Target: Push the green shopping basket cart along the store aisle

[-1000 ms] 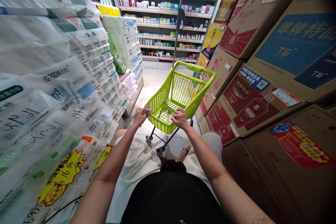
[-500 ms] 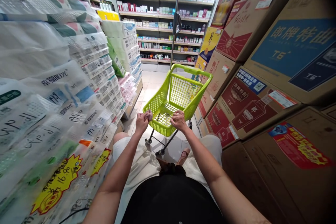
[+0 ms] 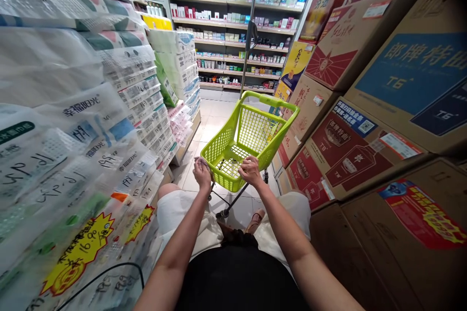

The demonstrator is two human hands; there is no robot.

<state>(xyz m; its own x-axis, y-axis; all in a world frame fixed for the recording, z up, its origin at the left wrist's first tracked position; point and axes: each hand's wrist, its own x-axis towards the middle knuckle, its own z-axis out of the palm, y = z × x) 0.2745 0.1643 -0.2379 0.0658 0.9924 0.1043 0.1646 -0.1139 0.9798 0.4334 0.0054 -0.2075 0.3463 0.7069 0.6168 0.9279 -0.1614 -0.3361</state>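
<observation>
We look down a store aisle, past our own forearms, at a lime-green shopping cart (image 3: 220, 154) standing on the pale tiled floor (image 3: 205, 132) just in front of us. Its basket has a lattice of small square holes; the low, narrow end is nearest us, and the handle (image 3: 270, 100) is at the far, higher end.

Our left hand (image 3: 202, 175) is at the near left corner of the basket, its grip closed on a small crumpled greyish-pink cloth (image 3: 209, 167). The cloth lies close against the rim; we cannot tell whether it touches. Our right hand (image 3: 250, 171) is at the near right corner of the basket, its grip clamped over the rim with the fingers curled.

Our knees, in cream-coloured clothing (image 3: 182, 216), are spread on either side of the near end, and a pinkish shoe (image 3: 256, 220) shows on the floor between them, below a black wheel (image 3: 265, 176).

Along the floor's left edge rise plastic-wrapped paper packs (image 3: 78, 107) with handwritten prices; a yellow starburst sign (image 3: 82, 250) reads 16.90. Along its right edge are stacked cartons (image 3: 386, 82) in brown, red and blue. Beyond the floor's far edge, shelves (image 3: 233, 24) hold rows of small boxes and bottles, with a thin metal pole (image 3: 252, 5) upright before them.
</observation>
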